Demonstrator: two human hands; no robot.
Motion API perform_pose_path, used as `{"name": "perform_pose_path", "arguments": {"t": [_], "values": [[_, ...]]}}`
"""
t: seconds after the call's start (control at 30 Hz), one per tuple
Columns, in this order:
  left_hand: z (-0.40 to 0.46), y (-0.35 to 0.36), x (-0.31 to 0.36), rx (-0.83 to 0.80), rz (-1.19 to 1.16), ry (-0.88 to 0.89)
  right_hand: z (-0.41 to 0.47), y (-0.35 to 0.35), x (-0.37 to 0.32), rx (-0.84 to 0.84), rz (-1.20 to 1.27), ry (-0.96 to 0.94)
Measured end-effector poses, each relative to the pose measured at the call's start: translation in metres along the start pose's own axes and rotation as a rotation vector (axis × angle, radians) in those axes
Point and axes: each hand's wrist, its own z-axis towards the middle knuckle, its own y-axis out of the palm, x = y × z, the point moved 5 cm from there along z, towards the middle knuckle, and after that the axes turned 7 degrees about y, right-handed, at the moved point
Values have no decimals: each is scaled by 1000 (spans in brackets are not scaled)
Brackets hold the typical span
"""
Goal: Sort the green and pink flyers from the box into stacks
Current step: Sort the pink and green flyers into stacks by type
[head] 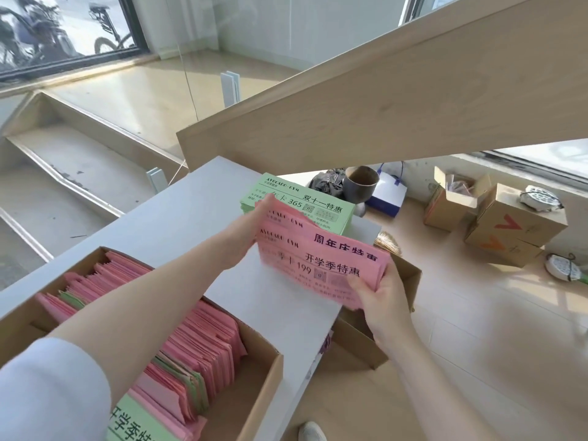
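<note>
Both hands hold a bundle of pink flyers [321,259] above the white table [178,218]. My left hand [245,237] grips the bundle's left edge. My right hand [378,294] pinches its lower right corner, thumb on top. Just behind the bundle a stack of green flyers [321,206] lies on the table's far end. At the lower left an open cardboard box [264,377] holds several upright flyers [197,342], mostly pink with some green among them, and a green one lies flat at its near end.
A slanted wooden stair stringer [381,100] hangs overhead behind the table. On the floor to the right stand cardboard boxes [509,224], a dark pot [361,183] and a white bag [386,194]. Another open carton [404,275] sits under my right hand.
</note>
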Motion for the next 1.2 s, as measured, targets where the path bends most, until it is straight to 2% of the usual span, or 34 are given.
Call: {"name": "perform_pose_path", "arguments": {"t": [0.1,0.2,0.33,0.47,0.53,0.63,0.73,0.8,0.87,1.0,1.03,1.1,1.2], "values": [[7,-15,13,154,-163,114,20,8,-17,-78,-78,-127],[11,-31,-6,224,-82,18,32,17,-4,-132,-65,-87],[13,-31,-19,185,-113,-98,37,17,13,-17,132,-44],[15,-28,-21,251,-156,-150,37,21,14,63,210,-81],[15,-30,-20,273,-102,-157,37,21,18,111,269,-49],[13,-34,-14,198,92,-118,37,21,28,74,236,12],[2,-32,-9,-138,183,-80,35,24,41,-2,111,64],[-4,-38,-13,-262,236,-107,37,24,48,-1,81,84],[-3,-43,-20,-240,336,-128,38,28,46,-38,75,87],[0,-50,-2,122,350,129,37,23,27,-23,92,-29],[1,-52,1,148,329,167,36,21,27,-21,93,-37],[4,-54,-3,71,367,139,36,25,36,-81,31,16],[2,-47,-23,-99,506,-66,33,38,52,-192,-99,142]]}}
